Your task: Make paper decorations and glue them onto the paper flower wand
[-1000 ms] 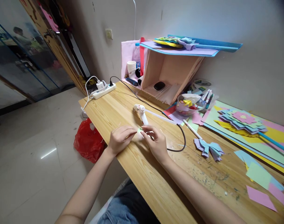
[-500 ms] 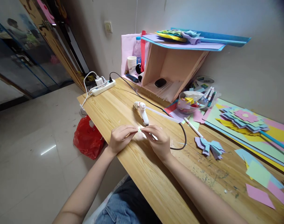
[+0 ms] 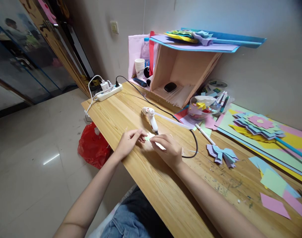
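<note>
A small pale green piece of paper (image 3: 147, 137) shows between my two hands, just below the white glue gun (image 3: 151, 119). My left hand (image 3: 130, 142) is curled at its left side with the fingertips near the paper; what it grips, if anything, is too small to tell. With thumb and forefinger pinched at the paper's right side, my right hand (image 3: 167, 148) hides whatever lies between its tips. Something bright white shows under the right fingers. A purple and blue paper bow (image 3: 221, 153) lies to the right, below a white marker (image 3: 204, 134).
A power strip (image 3: 109, 92) sits at the desk's far left corner, its black cable looping past my right hand. Behind are a wooden box (image 3: 188, 71) and a tub of supplies (image 3: 202, 110). Coloured paper (image 3: 273, 181) lies at right. A red bag (image 3: 92, 145) is on the floor.
My left fingers have drawn back a little from the right ones and curled, uncovering more of the green paper. My right hand has stayed nearly in place.
</note>
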`<state>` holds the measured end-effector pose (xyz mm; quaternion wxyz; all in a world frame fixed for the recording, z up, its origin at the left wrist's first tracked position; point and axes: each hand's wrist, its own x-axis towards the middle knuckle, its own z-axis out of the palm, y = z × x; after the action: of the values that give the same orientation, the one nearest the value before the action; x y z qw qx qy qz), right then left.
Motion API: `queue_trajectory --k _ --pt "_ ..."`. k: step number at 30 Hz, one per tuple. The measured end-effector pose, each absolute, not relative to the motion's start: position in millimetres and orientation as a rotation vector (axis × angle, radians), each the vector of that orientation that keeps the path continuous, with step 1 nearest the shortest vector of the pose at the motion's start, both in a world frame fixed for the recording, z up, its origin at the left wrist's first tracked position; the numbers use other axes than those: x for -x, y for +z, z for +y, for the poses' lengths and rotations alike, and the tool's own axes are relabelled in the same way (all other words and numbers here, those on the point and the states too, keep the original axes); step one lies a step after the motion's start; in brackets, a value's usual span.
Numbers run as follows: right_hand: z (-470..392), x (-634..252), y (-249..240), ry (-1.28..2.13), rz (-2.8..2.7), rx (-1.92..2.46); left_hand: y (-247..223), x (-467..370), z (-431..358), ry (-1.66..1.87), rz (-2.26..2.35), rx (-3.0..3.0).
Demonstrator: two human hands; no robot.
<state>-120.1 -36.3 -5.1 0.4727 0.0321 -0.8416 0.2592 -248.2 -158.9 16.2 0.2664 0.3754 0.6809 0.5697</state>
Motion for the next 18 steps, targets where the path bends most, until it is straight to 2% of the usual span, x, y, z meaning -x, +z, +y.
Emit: queue_trajectory --k 3,6,11,18 --pt "-36 119 -6 0.636 -2.084 -0.119 26 251 -158 1.388 1.613 -0.854" --pt "-35 119 -7 0.64 -2.103 -0.13 31 252 -159 1.31 1.6 -0.848" --pt "-36 121 -7 0.751 -2.112 0.056 22 253 -159 1.406 1.654 -0.791" --pt "-44 128 -12 1.568 -1.975 0.468 14 243 -151 1.604 1.827 -0.76"
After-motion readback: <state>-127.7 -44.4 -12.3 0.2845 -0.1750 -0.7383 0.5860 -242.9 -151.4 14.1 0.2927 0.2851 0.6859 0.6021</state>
